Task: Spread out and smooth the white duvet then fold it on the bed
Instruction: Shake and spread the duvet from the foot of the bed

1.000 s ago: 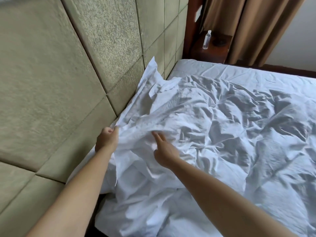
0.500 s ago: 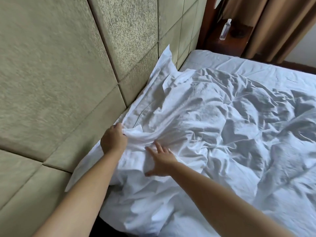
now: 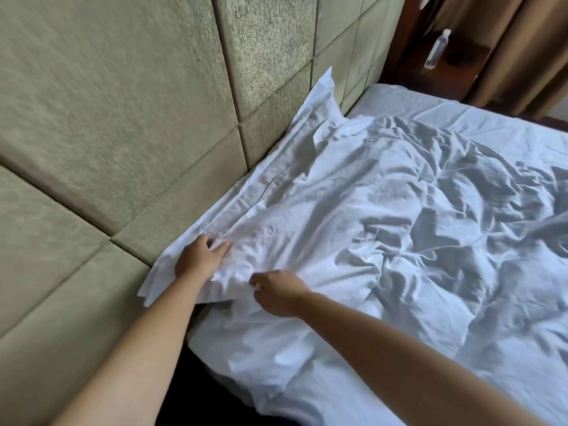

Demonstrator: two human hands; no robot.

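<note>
The white duvet (image 3: 399,216) lies crumpled across the bed (image 3: 479,115), its near corner bunched beside the padded headboard. My left hand (image 3: 198,259) grips a fold of the duvet's corner close to the headboard. My right hand (image 3: 278,292) pinches the duvet's edge just to the right, fingers curled into the cloth. A flat white flap of the bedding runs along the headboard and sticks up at its far end.
A beige padded headboard (image 3: 153,118) fills the left side. A dark wooden bedside table (image 3: 445,66) at the far end carries a clear plastic bottle (image 3: 436,52). Brown curtains (image 3: 522,50) hang behind it. A dark gap shows below the bed's near corner.
Both hands have drawn the duvet's corner down and toward me. My right hand went from lying flat on the cloth to pinching its edge. The view shifted left.
</note>
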